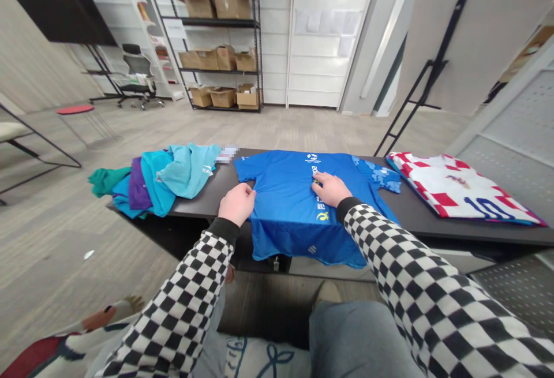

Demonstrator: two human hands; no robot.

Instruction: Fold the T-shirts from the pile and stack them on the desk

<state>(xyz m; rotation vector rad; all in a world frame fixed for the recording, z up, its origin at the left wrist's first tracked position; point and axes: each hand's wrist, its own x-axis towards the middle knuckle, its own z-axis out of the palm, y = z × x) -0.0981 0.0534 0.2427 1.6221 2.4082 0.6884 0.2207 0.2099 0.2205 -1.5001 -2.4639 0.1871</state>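
Observation:
A blue T-shirt [285, 193] lies spread out on the dark table, its lower part hanging over the near edge. White and yellow print runs down its middle, and the right sleeve is patterned. My left hand [237, 204] is at the shirt's left side edge, fingers curled together; whether fabric is pinched between them cannot be made out. My right hand [331, 189] rests on the shirt's printed front with its fingers spread, holding nothing.
Crumpled teal, purple and green shirts [173, 176] lie at the table's left end. Folded red-and-white checked shirts [463, 187] are stacked at the right. The dark table [212, 196] has a shelf of cardboard boxes [216, 57] beyond it.

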